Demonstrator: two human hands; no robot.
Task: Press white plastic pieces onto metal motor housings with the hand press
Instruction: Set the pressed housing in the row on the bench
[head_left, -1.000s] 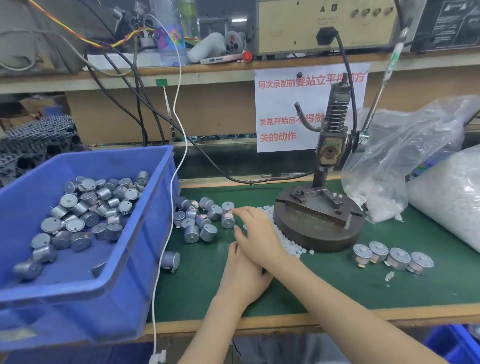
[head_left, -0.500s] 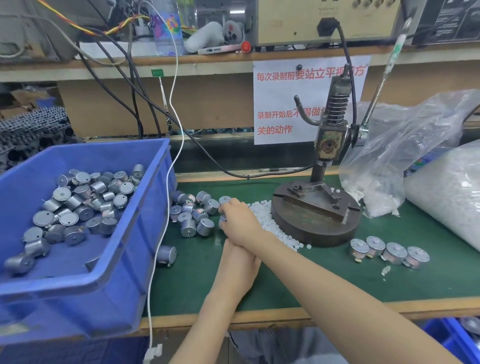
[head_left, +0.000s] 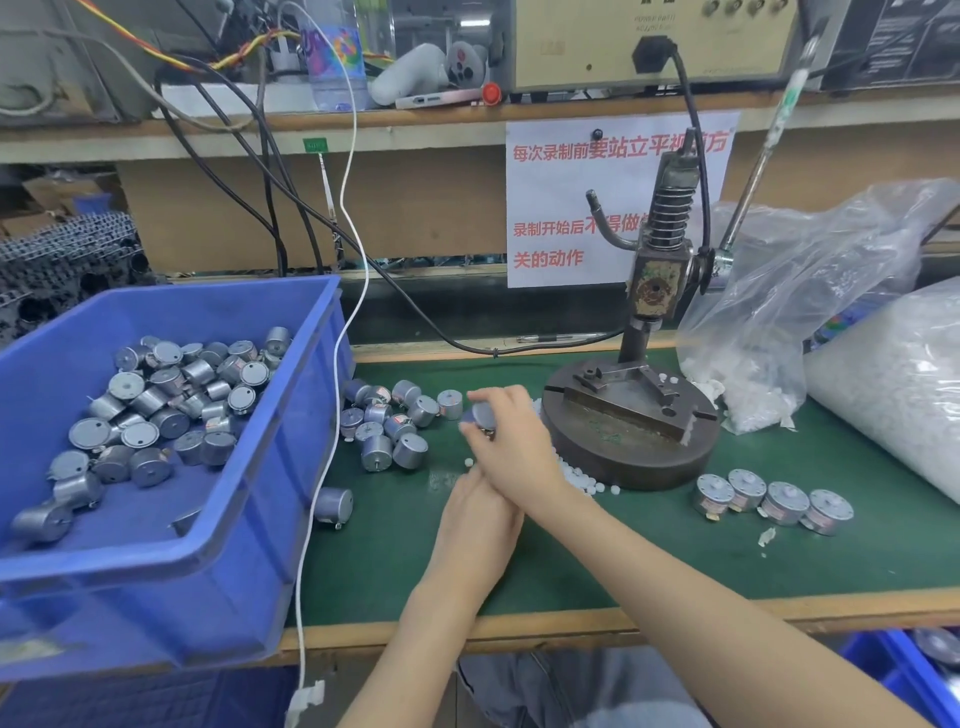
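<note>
My right hand (head_left: 511, 441) reaches across to the left and grips a metal motor housing (head_left: 483, 414) just above the green mat, beside a loose pile of housings (head_left: 390, 427). My left hand (head_left: 475, 519) lies on the mat under my right wrist, its fingertips hidden. Small white plastic pieces (head_left: 579, 475) are scattered along the left foot of the hand press (head_left: 631, 431). The press's round base is bare, and its lever (head_left: 763, 150) stands raised at the upper right.
A blue bin (head_left: 249, 509) with several housings fills the left. A row of pressed motors (head_left: 774, 501) lies right of the press. Plastic bags (head_left: 810, 312) of white parts sit at the right. A white cable (head_left: 332, 395) hangs by the bin.
My right hand moved left from the white pieces to the housing pile and lifted one housing. My left hand stayed beneath it.
</note>
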